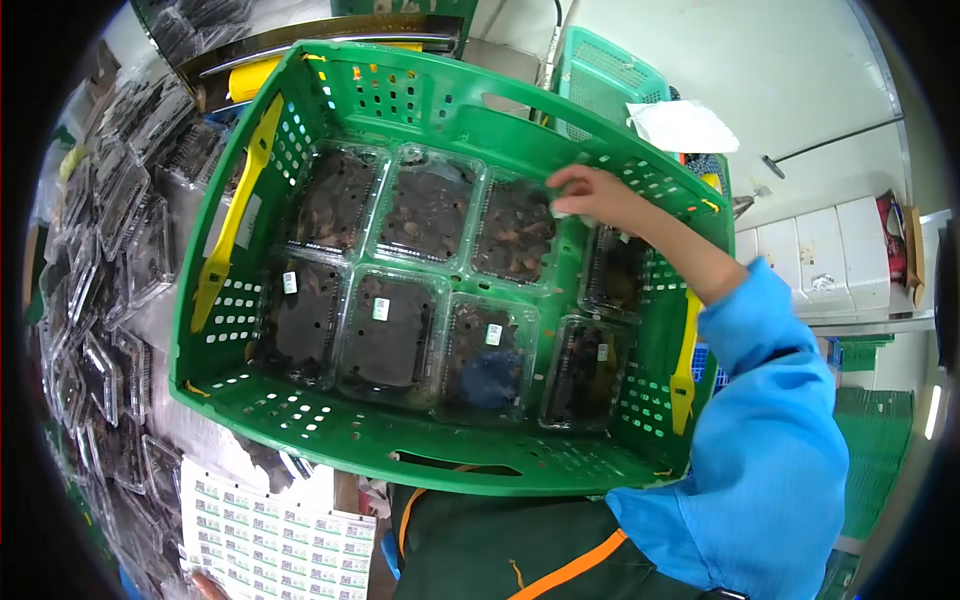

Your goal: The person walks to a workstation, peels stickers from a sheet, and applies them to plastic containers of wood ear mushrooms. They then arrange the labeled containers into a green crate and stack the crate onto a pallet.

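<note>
Inside a green plastic basket [480,485] lie several clear plastic boxes [330,197] with dark contents, their lids closed. Small white-and-green stickers [381,309] show on the front-row boxes and on the right-hand box at the back. My right hand [592,195] reaches over the basket's back right, its fingers pinched on a small white sticker [558,210] near a back-row box [515,228]. At the bottom left, only a bit of my left hand [207,586] shows, gripping the edge of a sheet of stickers [282,535].
Stacks of clear plastic boxes [110,270] crowd the metal table on the left. Yellow handles [235,215] sit at both basket ends. Behind stand a light green basket [610,75] and a roll of film [255,78]. White boxes [825,255] stand at right.
</note>
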`<action>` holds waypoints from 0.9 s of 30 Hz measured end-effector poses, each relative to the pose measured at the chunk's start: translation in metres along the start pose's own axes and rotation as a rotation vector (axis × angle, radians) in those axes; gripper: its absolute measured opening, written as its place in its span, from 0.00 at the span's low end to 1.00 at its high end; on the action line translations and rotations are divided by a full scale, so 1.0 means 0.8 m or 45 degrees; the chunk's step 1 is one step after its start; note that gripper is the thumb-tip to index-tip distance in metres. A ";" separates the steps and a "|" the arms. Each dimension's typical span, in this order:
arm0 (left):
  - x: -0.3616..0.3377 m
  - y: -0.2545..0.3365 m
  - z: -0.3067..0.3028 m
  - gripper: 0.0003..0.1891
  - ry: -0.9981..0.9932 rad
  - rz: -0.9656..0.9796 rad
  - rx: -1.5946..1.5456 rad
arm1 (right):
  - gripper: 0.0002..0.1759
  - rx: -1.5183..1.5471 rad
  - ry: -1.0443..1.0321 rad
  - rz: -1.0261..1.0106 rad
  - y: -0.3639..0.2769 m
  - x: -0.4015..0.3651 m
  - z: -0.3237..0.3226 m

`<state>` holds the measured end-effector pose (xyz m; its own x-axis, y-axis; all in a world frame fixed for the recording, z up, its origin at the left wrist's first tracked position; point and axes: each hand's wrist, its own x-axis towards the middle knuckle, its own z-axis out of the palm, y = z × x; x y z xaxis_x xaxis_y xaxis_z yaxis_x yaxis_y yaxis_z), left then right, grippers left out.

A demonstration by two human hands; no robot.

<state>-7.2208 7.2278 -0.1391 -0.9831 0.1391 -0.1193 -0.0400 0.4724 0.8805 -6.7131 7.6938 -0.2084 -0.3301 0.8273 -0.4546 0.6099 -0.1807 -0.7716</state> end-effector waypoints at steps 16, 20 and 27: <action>0.002 -0.031 -0.045 0.20 0.224 -0.026 0.034 | 0.19 -1.142 0.128 -0.775 -0.128 0.139 0.126; 0.003 -0.042 -0.069 0.20 0.285 -0.029 0.095 | 0.24 -0.023 -0.508 -0.416 -0.213 0.170 0.179; 0.035 -0.263 -0.226 0.22 -0.034 -0.151 0.293 | 0.28 -0.920 0.307 -1.170 -0.174 0.229 0.232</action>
<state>-7.2725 6.9749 -0.2444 -0.9688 0.0926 -0.2301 -0.1097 0.6718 0.7325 -6.9919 7.7717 -0.2670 -0.7584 0.5829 0.2915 0.5061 0.8086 -0.3002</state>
